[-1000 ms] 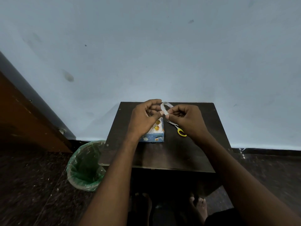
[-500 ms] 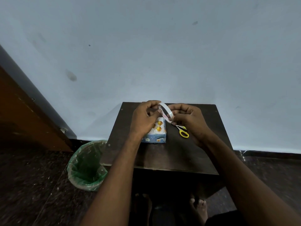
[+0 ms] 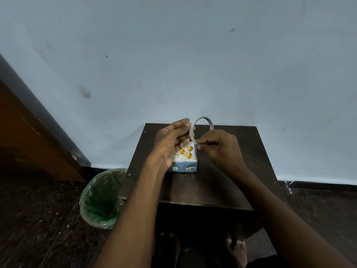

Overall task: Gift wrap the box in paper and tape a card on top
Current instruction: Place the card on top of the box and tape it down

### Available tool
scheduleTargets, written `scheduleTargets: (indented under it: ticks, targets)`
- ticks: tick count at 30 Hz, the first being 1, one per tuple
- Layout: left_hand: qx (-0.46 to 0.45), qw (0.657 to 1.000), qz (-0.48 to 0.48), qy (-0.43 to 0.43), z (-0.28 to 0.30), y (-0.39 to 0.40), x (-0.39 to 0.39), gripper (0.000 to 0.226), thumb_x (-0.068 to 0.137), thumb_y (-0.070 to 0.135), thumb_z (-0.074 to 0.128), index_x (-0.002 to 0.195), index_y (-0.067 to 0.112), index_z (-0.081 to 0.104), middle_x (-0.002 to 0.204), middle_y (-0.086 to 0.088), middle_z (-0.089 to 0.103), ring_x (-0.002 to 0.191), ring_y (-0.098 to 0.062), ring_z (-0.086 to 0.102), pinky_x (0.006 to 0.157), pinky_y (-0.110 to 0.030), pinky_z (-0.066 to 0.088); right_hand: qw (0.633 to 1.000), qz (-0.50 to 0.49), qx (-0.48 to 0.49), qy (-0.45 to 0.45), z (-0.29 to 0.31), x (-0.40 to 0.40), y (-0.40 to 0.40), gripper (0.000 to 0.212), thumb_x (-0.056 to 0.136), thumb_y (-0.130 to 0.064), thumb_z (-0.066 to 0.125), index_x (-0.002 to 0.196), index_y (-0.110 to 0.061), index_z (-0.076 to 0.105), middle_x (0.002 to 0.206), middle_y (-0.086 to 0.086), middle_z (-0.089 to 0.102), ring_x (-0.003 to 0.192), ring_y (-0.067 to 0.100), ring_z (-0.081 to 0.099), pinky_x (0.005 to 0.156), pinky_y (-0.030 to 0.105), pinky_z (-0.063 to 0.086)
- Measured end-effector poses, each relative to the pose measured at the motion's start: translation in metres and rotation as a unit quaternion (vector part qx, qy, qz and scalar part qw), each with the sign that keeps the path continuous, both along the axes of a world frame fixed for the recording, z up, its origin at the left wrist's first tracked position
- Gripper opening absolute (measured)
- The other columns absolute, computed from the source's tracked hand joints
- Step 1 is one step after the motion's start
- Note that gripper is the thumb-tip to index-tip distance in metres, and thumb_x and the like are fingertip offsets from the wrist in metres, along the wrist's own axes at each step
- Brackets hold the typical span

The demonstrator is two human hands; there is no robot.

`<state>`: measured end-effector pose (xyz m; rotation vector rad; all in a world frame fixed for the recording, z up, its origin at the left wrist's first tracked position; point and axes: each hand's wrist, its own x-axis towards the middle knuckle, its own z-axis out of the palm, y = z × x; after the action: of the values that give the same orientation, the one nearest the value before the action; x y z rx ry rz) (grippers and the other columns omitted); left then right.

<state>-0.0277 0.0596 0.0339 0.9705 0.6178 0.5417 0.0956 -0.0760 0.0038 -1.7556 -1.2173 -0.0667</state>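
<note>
The thin translucent ring of clear tape (image 3: 201,128) stands upright above the far part of the dark wooden bench (image 3: 222,180). The right hand (image 3: 222,149) pinches its lower rim, fingers (image 3: 201,145) curled tight on the tape. The left hand (image 3: 172,142) is beside the ring w/ fingers mostly straight and relaxed, fingertips (image 3: 186,123) touching the ring's left edge; it grips nothing that I can see.

The small box wrapped in blue patterned paper (image 3: 185,167) sits on the bench directly below both sets of fingers, nearer the left palm. The white card w/ gold balloons (image 3: 185,152) lies flat on top of it. Box's long axis runs away from the person, so a tape strip would prob. need to cross a card edge. Left hand is nearer the card; right has the roll.

Vs. the earlier frames: the ring was lower and tilted btwn both hands, both pinching; now it is raised and upright, and the left fingers have opened. The yellow-handled scissors seen right of the box then are now hidden, likely under the right hand.

Judgement: finding the tape end; the card is not yet taped.
</note>
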Motion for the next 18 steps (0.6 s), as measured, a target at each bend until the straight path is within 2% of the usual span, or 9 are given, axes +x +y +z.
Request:
scheduleTargets:
  ticks: [3, 4, 6, 8, 10, 11, 14, 15, 18]
  targets:
    - [0.061, 0.998, 0.007, 0.007, 0.001, 0.000, -0.001, 0.032, 0.090, 0.002, 0.080, 0.121, 0.012, 0.078, 0.100, -0.009, 0.081, 0.069, -0.013, 0.062, 0.061, -0.020, 0.058, 0.998, -0.001, -0.019, -0.059, -0.002, -0.003, -0.002, 0.013, 0.081, -0.013, 0.086, 0.092, -0.020, 0.084, 0.091, -0.009, 0.076, 0.087, 0.009, 0.066, 0.073, 0.039, 0.059]
    - [0.089, 0.996, 0.003, 0.010, 0.001, -0.001, -0.001, 0.034, 0.090, 0.002, 0.081, 0.122, 0.012, 0.077, 0.100, -0.008, 0.082, 0.067, -0.012, 0.064, 0.062, -0.021, 0.058, 0.997, -0.010, -0.004, -0.081, 0.000, -0.005, -0.003, 0.008, 0.082, -0.017, 0.085, 0.090, -0.018, 0.083, 0.091, -0.008, 0.074, 0.089, 0.011, 0.064, 0.071, 0.037, 0.057]
    - [0.154, 0.988, -0.017, 0.017, 0.002, -0.002, -0.003, 0.037, 0.091, 0.003, 0.080, 0.127, 0.014, 0.075, 0.102, -0.007, 0.082, 0.081, -0.012, 0.076, 0.072, -0.022, 0.058, 0.990, -0.063, 0.065, -0.105, 0.007, -0.008, -0.005, 0.009, 0.083, -0.019, 0.082, 0.090, -0.016, 0.077, 0.093, -0.005, 0.067, 0.091, 0.014, 0.058, 0.069, 0.031, 0.050]
    - [0.214, 0.976, -0.046, 0.018, 0.003, -0.003, -0.005, 0.039, 0.092, 0.003, 0.079, 0.129, 0.014, 0.073, 0.103, -0.008, 0.083, 0.096, -0.013, 0.078, 0.081, -0.019, 0.058, 0.986, -0.102, 0.113, -0.065, 0.017, -0.005, -0.007, 0.024, 0.081, -0.017, 0.083, 0.101, -0.017, 0.071, 0.104, -0.005, 0.062, 0.097, 0.014, 0.058, 0.065, 0.028, 0.048]
    - [0.254, 0.964, -0.079, 0.019, 0.003, -0.003, -0.006, 0.040, 0.092, 0.003, 0.080, 0.130, 0.014, 0.073, 0.104, -0.010, 0.083, 0.103, -0.018, 0.078, 0.088, -0.023, 0.059, 0.994, -0.049, 0.094, 0.015, 0.024, 0.002, -0.010, 0.039, 0.082, -0.016, 0.084, 0.118, -0.021, 0.070, 0.117, -0.008, 0.066, 0.107, 0.015, 0.063, 0.066, 0.026, 0.051]
    - [0.269, 0.959, -0.089, 0.018, 0.002, -0.003, -0.006, 0.039, 0.092, 0.003, 0.080, 0.130, 0.013, 0.073, 0.104, -0.010, 0.082, 0.104, -0.020, 0.078, 0.092, -0.027, 0.060, 0.996, -0.013, 0.073, 0.046, 0.024, 0.005, -0.013, 0.036, 0.085, -0.015, 0.083, 0.119, -0.021, 0.073, 0.116, -0.009, 0.070, 0.105, 0.014, 0.066, 0.069, 0.026, 0.050]
    - [0.291, 0.953, -0.087, 0.014, -0.002, -0.003, -0.005, 0.038, 0.092, 0.003, 0.080, 0.128, 0.013, 0.073, 0.104, -0.008, 0.083, 0.106, -0.023, 0.078, 0.101, -0.036, 0.060, 0.996, 0.032, 0.027, 0.077, 0.022, 0.014, -0.019, 0.014, 0.089, -0.013, 0.081, 0.103, -0.018, 0.082, 0.092, -0.009, 0.077, 0.076, 0.004, 0.067, 0.067, 0.019, 0.045]
    - [0.292, 0.952, -0.085, 0.014, -0.002, -0.003, -0.004, 0.037, 0.092, 0.003, 0.080, 0.127, 0.013, 0.074, 0.104, -0.007, 0.083, 0.106, -0.023, 0.078, 0.101, -0.036, 0.060, 0.996, 0.032, 0.022, 0.080, 0.022, 0.015, -0.021, 0.012, 0.090, -0.014, 0.081, 0.101, -0.017, 0.083, 0.090, -0.010, 0.078, 0.075, 0.005, 0.069, 0.067, 0.020, 0.048]
    - [0.286, 0.955, -0.077, 0.013, 0.000, -0.005, -0.001, 0.034, 0.092, 0.005, 0.080, 0.125, 0.012, 0.076, 0.105, -0.007, 0.083, 0.106, -0.022, 0.079, 0.100, -0.034, 0.060, 0.997, 0.023, 0.019, 0.069, 0.024, 0.018, -0.021, 0.010, 0.092, -0.015, 0.079, 0.100, -0.017, 0.082, 0.092, -0.011, 0.078, 0.082, 0.010, 0.073, 0.073, 0.039, 0.060]
